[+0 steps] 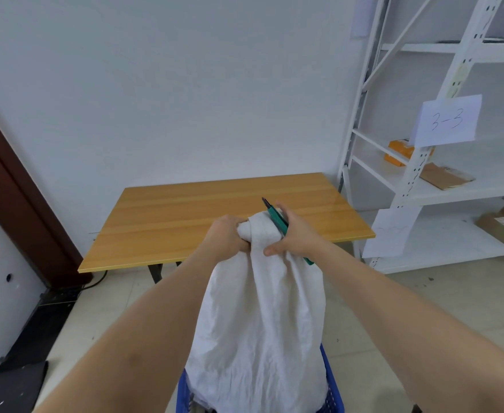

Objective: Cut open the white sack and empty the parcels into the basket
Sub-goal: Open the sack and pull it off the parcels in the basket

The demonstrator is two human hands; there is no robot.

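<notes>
A big white shelf rack [441,129] stands at the right, past the right edge of the desk [203,216]. The wooden desk stands against the wall, and its top is bare. A paper sign [449,120] marked 3-3 hangs on the rack. Brown parcels [446,176] and an orange box [399,152] lie on the rack's boards.

The white sack [259,323] hangs in front of the desk's near edge. Its bottom sits inside the blue basket [332,389], which is on the floor. The top of the sack is bunched into a neck.

The left hand [230,235] is curled tight round the neck of the sack. The right hand [297,236] grips the sack neck from the other side, with the thumb pressed on the cloth. This hand also holds a green cutter [276,217], and its dark tip points up over the desk
</notes>
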